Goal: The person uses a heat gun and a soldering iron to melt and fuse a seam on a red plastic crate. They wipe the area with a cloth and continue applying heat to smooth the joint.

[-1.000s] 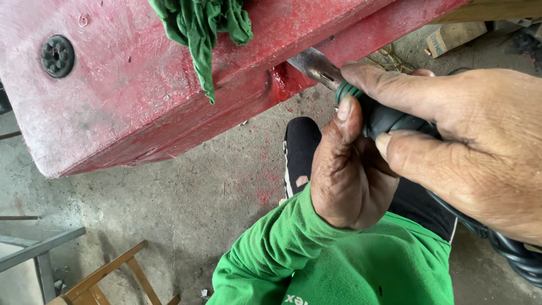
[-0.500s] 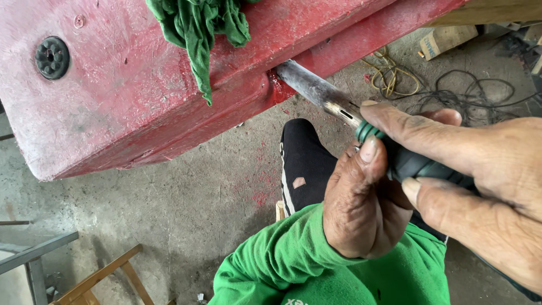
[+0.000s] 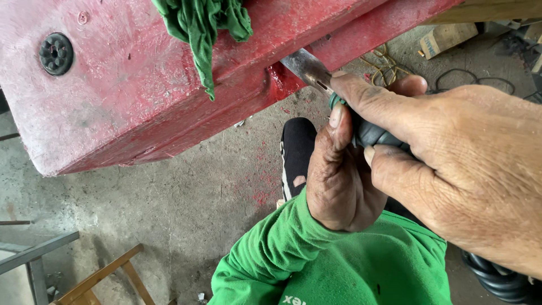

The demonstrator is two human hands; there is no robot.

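Soft, even daylight fills the scene; shadows are faint, nothing glares, and the near right hand [image 3: 468, 181] looks slightly soft.

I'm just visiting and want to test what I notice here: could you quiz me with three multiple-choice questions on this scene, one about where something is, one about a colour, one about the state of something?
1. Where does the green rag lie?
A. on the floor
B. draped over the red body
C. on the wooden frame

2. What colour is the sleeve?
A. green
B. blue
C. grey

3. How is the tool held?
A. lying loose on the floor
B. in one hand only
C. gripped by both hands, blade tip against the red body

Answers:
1 B, the rag hangs down over the top edge of the red body.
2 A, the sleeve at the left hand is bright green.
3 C, the left hand and right hand both close on the dark handle, and the metal blade meets the red edge.
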